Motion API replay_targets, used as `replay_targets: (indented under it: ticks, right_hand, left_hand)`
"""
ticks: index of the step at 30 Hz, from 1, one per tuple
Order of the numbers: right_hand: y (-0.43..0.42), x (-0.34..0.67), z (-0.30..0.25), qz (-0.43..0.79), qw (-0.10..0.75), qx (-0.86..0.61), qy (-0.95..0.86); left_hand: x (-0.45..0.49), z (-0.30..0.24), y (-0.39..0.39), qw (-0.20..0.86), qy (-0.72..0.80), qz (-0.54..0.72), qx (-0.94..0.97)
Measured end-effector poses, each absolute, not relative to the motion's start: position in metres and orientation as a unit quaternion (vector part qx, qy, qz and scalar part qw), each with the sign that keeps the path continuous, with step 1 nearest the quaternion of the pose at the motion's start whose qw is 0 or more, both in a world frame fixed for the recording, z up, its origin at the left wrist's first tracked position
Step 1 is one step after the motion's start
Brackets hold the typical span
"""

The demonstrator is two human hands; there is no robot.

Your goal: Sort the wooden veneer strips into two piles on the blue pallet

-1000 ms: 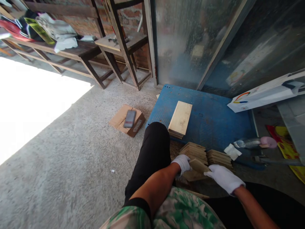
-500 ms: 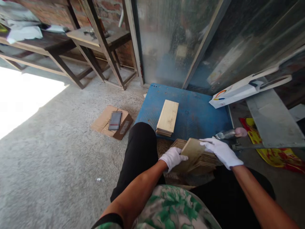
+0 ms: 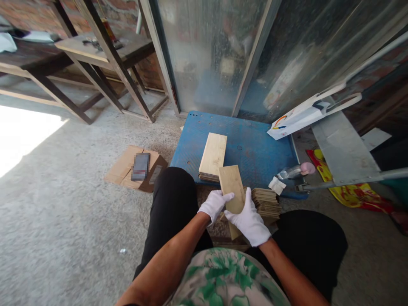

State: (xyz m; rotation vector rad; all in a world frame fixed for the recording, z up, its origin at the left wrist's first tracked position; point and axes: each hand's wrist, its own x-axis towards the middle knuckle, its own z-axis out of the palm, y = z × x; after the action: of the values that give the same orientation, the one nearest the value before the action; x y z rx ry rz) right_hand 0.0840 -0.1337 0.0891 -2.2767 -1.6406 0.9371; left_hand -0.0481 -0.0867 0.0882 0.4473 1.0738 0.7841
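Between my gloved hands is a thin wooden board (image 3: 231, 187), tilted with its far end toward the blue table. My left hand (image 3: 214, 206) grips its left edge, thumb on the face. On the near right side my right hand (image 3: 250, 219) holds the same board, thumb and fingers around its lower end. A neat stack of pale boards (image 3: 214, 154) lies on the blue table just beyond. Close to my right hand, several more boards (image 3: 266, 202) are stacked between my knees, partly hidden by the hand and the held board.
The blue table (image 3: 251, 144) bears a white paper bag (image 3: 296, 119), a clear bottle with a pink top (image 3: 295, 171) and a crumpled white piece (image 3: 277, 185). On the floor at left sits a cardboard box (image 3: 119, 168) with a blurred dark object on it. Wooden benches (image 3: 105, 55) stand behind.
The board has moved left, away from the right-hand stack, and turned its far end toward the table. My right hand has shifted from its far edge to its near end. The view has swung right.
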Motion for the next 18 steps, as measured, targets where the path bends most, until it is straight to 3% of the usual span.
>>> replay_targets:
  ticks: [5, 12, 18]
  right_hand:
    - [-0.13, 0.076, 0.08, 0.331, 0.043, -0.79, -0.514]
    - [-0.126, 0.075, 0.077, 0.377, 0.044, -0.787, -0.486]
    - [-0.111, 0.072, 0.089, 0.354, 0.042, -0.794, -0.493]
  left_hand:
    - [-0.045, 0.078, -0.088, 0.772, 0.488, 0.342, 0.221]
    - [-0.036, 0.067, -0.087, 0.755, 0.511, 0.323, 0.253]
    - [-0.034, 0.089, -0.076, 0.698, 0.561, 0.219, 0.388]
